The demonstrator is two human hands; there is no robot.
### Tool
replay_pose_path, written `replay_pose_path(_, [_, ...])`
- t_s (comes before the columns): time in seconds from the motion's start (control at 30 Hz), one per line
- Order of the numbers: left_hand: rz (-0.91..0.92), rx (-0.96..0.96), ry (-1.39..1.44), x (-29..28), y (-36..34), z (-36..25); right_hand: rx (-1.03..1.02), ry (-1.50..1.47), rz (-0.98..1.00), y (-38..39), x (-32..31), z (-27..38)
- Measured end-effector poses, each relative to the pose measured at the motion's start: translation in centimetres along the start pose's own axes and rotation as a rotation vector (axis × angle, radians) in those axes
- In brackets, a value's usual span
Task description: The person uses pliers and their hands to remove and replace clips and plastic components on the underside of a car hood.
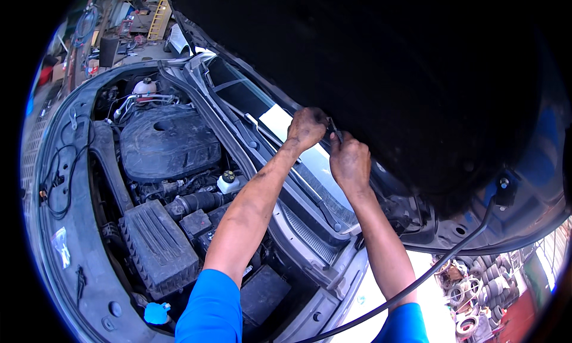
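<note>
The left hand (pixel 308 128) is curled into a fist, any contents hidden, while the right hand (pixel 350 161), fingers folded, pinches a slim dark piece (pixel 335 128) between the two, close against the black underside of the raised hood (pixel 417 105); contact there cannot be told. Open room lies below over the sloping windshield glass (pixel 238 92), but a long black rod (pixel 441 262) crosses the right forearm (pixel 387 256). Farther out, the broad black plastic engine cover (pixel 170 142) sits well apart, inside the curved grey front panel (pixel 92 283).
</note>
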State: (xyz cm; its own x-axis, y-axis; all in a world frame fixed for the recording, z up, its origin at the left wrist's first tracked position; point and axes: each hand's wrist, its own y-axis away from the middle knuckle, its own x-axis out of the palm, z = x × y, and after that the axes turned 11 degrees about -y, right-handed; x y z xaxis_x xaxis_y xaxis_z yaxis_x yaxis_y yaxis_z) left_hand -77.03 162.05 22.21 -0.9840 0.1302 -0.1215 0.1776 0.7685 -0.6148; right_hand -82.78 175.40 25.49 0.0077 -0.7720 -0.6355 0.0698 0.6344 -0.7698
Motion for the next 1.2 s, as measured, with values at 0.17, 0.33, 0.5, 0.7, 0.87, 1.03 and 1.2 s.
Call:
replay_pose_path(0.17, [-0.005, 0.013, -0.043, 0.0, -0.1, 0.0, 0.077, -0.143, 0.029, -0.9, -0.2, -0.7])
replay_pose_path(0.33, [0.005, -0.047, -0.042, -0.4, 0.0, -0.5, 0.129, -0.077, 0.030, -1.1, -0.7, 0.5])
replay_pose_path(0.5, [0.029, -0.045, -0.057, -0.2, -0.2, -0.6, 0.108, -0.078, 0.021, -1.1, -0.4, -0.1])
replay_pose_path(0.7, [-0.007, 0.003, -0.078, 0.1, -0.5, -0.1, 0.206, -0.087, 0.035, -1.5, -0.4, 1.1])
replay_pose_path(0.87, [0.003, -0.028, -0.064, 0.0, -0.4, -0.6, 0.216, -0.107, 0.020, -1.6, -0.1, 0.9])
replay_pose_path(1.03, [0.041, -0.062, -0.124, -0.7, -0.6, -1.2, 0.139, -0.244, -0.099, -1.3, 1.1, 0.3])
replay_pose_path(1.2, [0.109, -0.034, -0.247, -1.2, -0.4, -2.5, 0.228, -0.449, -0.231, -0.9, 2.1, -0.1])
